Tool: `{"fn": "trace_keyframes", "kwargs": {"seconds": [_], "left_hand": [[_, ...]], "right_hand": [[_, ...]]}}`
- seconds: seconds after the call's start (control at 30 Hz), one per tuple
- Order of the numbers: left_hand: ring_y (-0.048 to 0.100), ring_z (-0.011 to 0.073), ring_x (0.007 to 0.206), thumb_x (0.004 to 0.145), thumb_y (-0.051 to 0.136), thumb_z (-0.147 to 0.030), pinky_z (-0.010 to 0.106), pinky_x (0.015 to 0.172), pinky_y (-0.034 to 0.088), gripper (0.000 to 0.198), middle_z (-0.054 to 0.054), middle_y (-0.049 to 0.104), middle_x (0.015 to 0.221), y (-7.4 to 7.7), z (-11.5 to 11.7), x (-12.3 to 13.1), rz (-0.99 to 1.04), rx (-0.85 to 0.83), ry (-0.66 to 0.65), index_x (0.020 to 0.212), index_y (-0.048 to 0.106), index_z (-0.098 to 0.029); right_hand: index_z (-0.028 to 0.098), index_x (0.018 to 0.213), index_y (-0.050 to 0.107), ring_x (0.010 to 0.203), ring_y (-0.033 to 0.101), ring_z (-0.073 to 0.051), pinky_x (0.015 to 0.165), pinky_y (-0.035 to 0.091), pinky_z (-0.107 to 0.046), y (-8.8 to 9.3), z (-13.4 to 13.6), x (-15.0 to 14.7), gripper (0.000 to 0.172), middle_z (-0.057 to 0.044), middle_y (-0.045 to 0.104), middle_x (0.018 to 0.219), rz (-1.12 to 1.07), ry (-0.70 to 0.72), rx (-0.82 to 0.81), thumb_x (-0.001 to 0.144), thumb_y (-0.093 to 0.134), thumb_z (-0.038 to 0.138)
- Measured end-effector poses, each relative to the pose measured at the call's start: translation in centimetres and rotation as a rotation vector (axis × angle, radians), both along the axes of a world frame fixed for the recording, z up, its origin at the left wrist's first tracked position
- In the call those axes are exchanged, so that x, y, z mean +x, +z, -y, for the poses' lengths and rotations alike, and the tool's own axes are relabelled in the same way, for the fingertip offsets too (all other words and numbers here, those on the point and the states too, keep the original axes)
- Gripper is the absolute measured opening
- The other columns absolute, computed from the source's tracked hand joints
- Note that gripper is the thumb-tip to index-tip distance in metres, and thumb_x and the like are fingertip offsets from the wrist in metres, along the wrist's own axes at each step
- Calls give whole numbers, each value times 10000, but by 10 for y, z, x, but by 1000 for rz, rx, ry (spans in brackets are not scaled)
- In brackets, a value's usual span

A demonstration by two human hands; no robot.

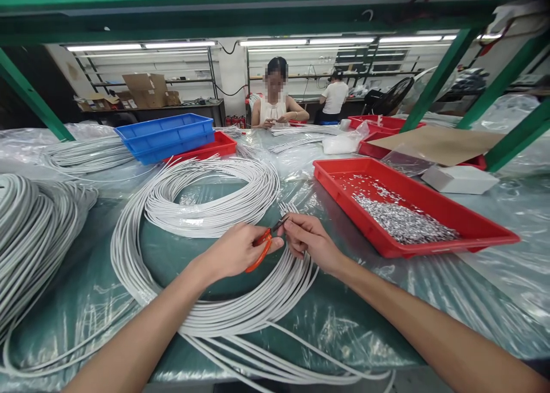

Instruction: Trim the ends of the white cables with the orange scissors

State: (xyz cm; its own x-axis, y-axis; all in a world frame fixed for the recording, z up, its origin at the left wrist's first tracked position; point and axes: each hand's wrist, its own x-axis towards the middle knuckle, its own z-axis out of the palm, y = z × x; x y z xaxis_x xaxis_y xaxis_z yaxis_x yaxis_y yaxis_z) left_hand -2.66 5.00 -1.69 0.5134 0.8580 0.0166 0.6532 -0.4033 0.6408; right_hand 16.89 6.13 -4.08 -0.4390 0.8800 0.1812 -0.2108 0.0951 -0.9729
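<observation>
My left hand (240,248) is closed around the orange handles of a pair of scissors (260,254), whose dark blades point up and right. At the blade tips, my right hand (310,239) pinches near the end of a white cable; the exact spot between its fingers is hard to make out. Beneath both hands lies a large coil of white cable (240,318), its loose ends gathered by my right hand. Behind it rests a second white coil (206,218).
A red tray (472,241) with many small silvery pieces stands at the right. Blue trays (167,135) sit at the back left, a thick cable bundle (30,250) at the far left. Green posts (438,81) frame the bench. A person (275,103) sits opposite.
</observation>
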Motion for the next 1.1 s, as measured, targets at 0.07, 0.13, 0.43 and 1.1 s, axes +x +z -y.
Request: {"fn": "trace_keyframes", "kwargs": {"seconds": [0.07, 0.13, 0.43, 1.1], "left_hand": [[263, 94, 519, 899, 465, -558, 244, 489, 214, 471, -41, 382, 539, 0, 0, 1, -6, -4, 4, 618, 424, -182], [275, 96, 519, 894, 469, -563, 244, 488, 215, 473, -40, 392, 538, 0, 0, 1, 2, -14, 17, 617, 424, -182], [256, 94, 524, 860, 519, -560, 247, 472, 210, 464, -42, 329, 554, 1, 1, 3, 70, -47, 54, 613, 396, -187], [402, 73, 381, 903, 512, -520, 195, 425, 320, 418, -41, 500, 443, 4, 6, 6, 270, -304, -4, 746, 613, -146]], "right_hand": [[169, 756, 621, 390, 193, -54, 359, 276, -196, 1, 0, 0, 309, 103, 283, 455, -15, 12, -22, 838, 643, 467], [166, 756, 623, 395, 183, -51, 363, 269, -194, 3, 0, 0, 311, 104, 271, 470, -30, 31, -52, 837, 647, 466], [152, 740, 662, 472, 353, -77, 435, 371, -208, 8, -7, 5, 318, 56, 380, 545, -21, 52, -66, 834, 680, 455], [191, 770, 668, 646, 562, -168, 632, 459, -306, 16, 7, 4, 154, -25, 622, 677, 355, -422, 543, 868, 629, 304]]}}
